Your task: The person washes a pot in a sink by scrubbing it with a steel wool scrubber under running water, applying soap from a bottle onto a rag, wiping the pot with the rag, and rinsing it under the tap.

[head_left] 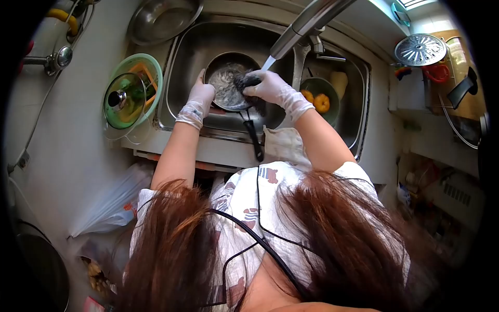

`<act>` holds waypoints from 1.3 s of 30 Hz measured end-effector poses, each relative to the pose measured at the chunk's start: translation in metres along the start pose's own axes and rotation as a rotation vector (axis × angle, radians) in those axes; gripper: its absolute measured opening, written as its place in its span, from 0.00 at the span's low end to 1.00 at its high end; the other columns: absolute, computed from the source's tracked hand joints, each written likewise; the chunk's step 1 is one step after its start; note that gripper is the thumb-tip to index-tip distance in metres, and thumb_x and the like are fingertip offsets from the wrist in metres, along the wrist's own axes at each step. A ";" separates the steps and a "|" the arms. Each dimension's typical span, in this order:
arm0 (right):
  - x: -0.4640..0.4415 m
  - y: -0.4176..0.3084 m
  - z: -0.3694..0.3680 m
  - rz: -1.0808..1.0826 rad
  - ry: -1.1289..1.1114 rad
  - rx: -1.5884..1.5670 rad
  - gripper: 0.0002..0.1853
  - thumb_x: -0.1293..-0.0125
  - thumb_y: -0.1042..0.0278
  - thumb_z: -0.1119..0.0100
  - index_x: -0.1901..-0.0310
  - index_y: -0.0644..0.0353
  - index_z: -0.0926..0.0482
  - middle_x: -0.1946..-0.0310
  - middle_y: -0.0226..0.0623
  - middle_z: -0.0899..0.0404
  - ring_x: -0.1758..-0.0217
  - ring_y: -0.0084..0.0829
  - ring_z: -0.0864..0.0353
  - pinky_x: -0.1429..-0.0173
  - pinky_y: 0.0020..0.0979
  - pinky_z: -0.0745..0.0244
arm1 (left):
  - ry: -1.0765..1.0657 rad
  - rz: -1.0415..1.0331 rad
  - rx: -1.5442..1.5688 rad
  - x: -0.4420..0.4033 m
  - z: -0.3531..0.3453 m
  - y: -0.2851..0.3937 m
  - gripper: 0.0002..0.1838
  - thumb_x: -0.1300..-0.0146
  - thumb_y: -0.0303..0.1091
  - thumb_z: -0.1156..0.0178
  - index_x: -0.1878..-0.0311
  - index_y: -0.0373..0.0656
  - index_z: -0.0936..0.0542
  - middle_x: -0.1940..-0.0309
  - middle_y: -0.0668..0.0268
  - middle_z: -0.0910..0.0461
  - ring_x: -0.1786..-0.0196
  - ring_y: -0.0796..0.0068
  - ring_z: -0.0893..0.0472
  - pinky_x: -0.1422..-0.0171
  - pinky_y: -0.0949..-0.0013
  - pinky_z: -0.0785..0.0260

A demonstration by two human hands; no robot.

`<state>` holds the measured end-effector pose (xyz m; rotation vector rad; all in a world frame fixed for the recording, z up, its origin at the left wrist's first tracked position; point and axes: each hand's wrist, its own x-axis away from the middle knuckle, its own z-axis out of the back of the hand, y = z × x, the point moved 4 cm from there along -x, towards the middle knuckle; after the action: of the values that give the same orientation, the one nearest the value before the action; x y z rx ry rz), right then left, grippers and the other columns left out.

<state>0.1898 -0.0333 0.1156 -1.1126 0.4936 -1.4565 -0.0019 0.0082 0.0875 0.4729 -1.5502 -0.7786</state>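
Far left: chrome valve (63,56) on the wall side, hose trailing down. Next, on the worktop (210,151), a green basin (158,67) holding green and orange items, too small to tell apart. A glass lid (122,96) with a dark knob leans over its near-left part. Above, near the sink's far left corner, a wide metal bowl (162,22).

Then the sink (182,57), 2 compartments, steel. The pan is in the left compartment, its black handle (253,140) pointing back toward the person and reaching over the front edge. Left hand (201,99), in a pale glove, at the left rim of the pan (231,60), fingers closed on the edge, thumb pointing away from the person. Pan's inside wet, greyish, streaked with what looks like suds.

Right hand (267,88), also gloved, clamped around a dark scrubber (248,81) over the right part of the pan. The 2 hands are apart, on opposite sides of it. Faucet (299,28) angled in from above; water at its mouth, just beside the right hand. Pale cloth (285,143) draped over the front edge, right of the handle.

Right compartment: a greenish bowl (333,115) with yellow-orange produce (322,103) inside; a pale, long item (339,82) at its right side.

Far right: perforated metal disc (420,49), a red item (437,73) below it, a black handle (462,89) farther over.
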 end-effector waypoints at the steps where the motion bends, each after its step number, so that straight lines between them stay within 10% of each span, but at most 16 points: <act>1: 0.001 0.000 0.001 0.026 0.092 0.023 0.20 0.49 0.60 0.33 0.53 0.56 0.19 0.58 0.45 0.18 0.54 0.41 0.19 0.45 0.33 0.27 | 0.031 0.052 0.001 0.002 0.001 0.000 0.42 0.45 0.18 0.62 0.27 0.64 0.51 0.42 0.56 0.31 0.55 0.52 0.20 0.69 0.45 0.21; 6: 0.013 -0.005 -0.029 0.224 0.332 0.230 0.19 0.50 0.62 0.33 0.55 0.56 0.19 0.59 0.45 0.19 0.56 0.43 0.19 0.48 0.34 0.25 | 0.064 0.172 0.042 0.002 -0.003 -0.010 0.41 0.43 0.18 0.60 0.28 0.64 0.54 0.37 0.57 0.37 0.45 0.51 0.25 0.59 0.39 0.22; 13: 0.013 0.082 -0.008 -0.210 0.694 -0.514 0.16 0.45 0.69 0.37 0.55 0.68 0.21 0.62 0.39 0.17 0.61 0.31 0.19 0.52 0.29 0.26 | 0.136 -0.006 0.171 0.006 0.001 -0.011 0.46 0.52 0.11 0.60 0.29 0.65 0.49 0.36 0.57 0.39 0.46 0.47 0.25 0.63 0.37 0.21; 18: 0.020 0.074 -0.011 -0.335 0.656 -0.911 0.14 0.45 0.73 0.38 0.56 0.67 0.21 0.64 0.35 0.18 0.63 0.29 0.20 0.55 0.28 0.26 | 0.151 -0.244 0.091 0.017 -0.006 -0.006 0.51 0.53 0.13 0.54 0.26 0.65 0.56 0.36 0.51 0.36 0.42 0.43 0.27 0.49 0.43 0.25; 22: 0.015 0.036 -0.014 -0.284 0.529 -0.984 0.11 0.45 0.75 0.39 0.59 0.66 0.21 0.67 0.33 0.20 0.65 0.27 0.22 0.57 0.28 0.27 | 0.346 -0.520 -0.299 0.004 -0.007 -0.006 0.49 0.54 0.14 0.52 0.26 0.56 0.51 0.43 0.51 0.26 0.42 0.57 0.24 0.38 0.68 0.36; 39: 0.031 0.043 -0.006 -0.316 0.516 -1.458 0.10 0.41 0.75 0.45 0.57 0.64 0.25 0.66 0.38 0.19 0.63 0.36 0.18 0.57 0.35 0.20 | 0.456 -0.594 -0.220 0.008 -0.003 0.001 0.51 0.57 0.11 0.54 0.26 0.55 0.51 0.34 0.49 0.37 0.36 0.54 0.31 0.33 0.67 0.39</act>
<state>0.2112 -0.0741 0.0885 -1.9436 2.0154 -1.5925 0.0004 0.0025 0.0934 0.8963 -0.8858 -1.1820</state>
